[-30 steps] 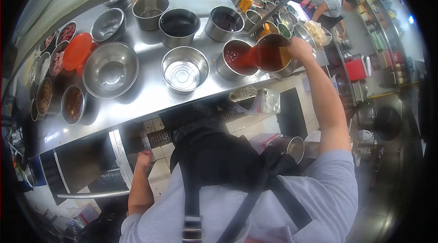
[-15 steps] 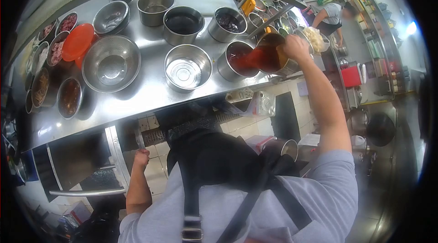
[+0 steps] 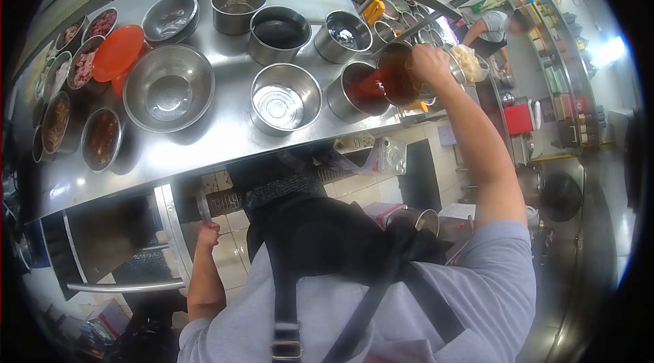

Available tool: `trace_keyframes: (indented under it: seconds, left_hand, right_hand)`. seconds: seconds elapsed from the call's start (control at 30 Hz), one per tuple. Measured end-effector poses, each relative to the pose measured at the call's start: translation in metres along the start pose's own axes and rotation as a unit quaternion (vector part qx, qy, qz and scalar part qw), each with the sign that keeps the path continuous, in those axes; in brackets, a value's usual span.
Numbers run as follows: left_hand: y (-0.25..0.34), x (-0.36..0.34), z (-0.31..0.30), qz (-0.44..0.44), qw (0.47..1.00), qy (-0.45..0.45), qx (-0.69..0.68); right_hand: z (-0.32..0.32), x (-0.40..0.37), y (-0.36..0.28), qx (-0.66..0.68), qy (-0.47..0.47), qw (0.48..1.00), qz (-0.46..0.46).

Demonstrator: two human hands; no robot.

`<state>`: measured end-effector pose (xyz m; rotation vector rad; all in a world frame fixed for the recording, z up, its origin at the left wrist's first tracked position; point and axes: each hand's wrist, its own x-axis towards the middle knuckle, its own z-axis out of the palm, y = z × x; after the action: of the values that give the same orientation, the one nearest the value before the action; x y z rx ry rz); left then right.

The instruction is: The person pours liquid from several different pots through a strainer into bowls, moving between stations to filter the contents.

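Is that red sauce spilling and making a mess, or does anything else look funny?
Nothing stands out. The right hand tips the container on purpose, and the red liquid lands inside the steel pot. I see no red on the counter around it.

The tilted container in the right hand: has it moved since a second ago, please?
Yes. Judged against the steel pot, the container in the right hand has shifted left, closer over the pot's rim.
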<state>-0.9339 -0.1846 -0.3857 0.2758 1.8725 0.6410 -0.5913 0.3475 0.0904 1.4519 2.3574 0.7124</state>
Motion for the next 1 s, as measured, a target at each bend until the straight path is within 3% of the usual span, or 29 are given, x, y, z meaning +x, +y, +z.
trace_keyframes:
  seconds: [0.07,0.1,0.17,0.6,0.67,0.8,0.87,0.93,1.0]
  left_hand:
    - [-0.044,0.034,-0.001,0.192,0.978,-0.061,0.062]
    - [-0.041,0.035,0.000,0.191,0.978,-0.062,0.061]
    - [-0.036,0.039,0.004,-0.002,0.996,-0.048,-0.074]
    - [-0.016,0.042,-0.002,-0.011,0.999,-0.037,-0.033]
    - [-0.016,0.048,-0.006,0.017,0.996,-0.071,-0.043]
    - [0.000,0.042,-0.006,0.035,0.997,-0.052,-0.035]
    - [0.010,0.036,-0.006,0.001,0.999,-0.026,-0.026]
    - [0.014,0.038,-0.009,-0.006,0.998,-0.043,-0.049]
    - [-0.012,0.062,-0.011,-0.014,0.996,-0.058,-0.070]
  right_hand:
    - [-0.003,0.001,-0.004,0.001,-0.009,1.000,-0.006]
    - [-0.003,0.002,-0.006,0.000,-0.010,1.000,-0.006]
    - [-0.002,0.003,-0.008,-0.016,-0.001,1.000,-0.013]
    - [0.001,-0.003,0.001,-0.008,-0.017,1.000,-0.015]
    - [0.000,-0.008,0.006,0.002,0.006,1.000,0.013]
    - [0.015,-0.013,0.040,0.053,0.027,0.996,0.060]
    - [0.011,-0.024,0.053,0.094,-0.002,0.984,0.150]
    - [0.023,-0.034,0.076,0.124,-0.013,0.978,0.167]
    - [0.048,-0.044,0.101,0.239,-0.021,0.951,0.195]
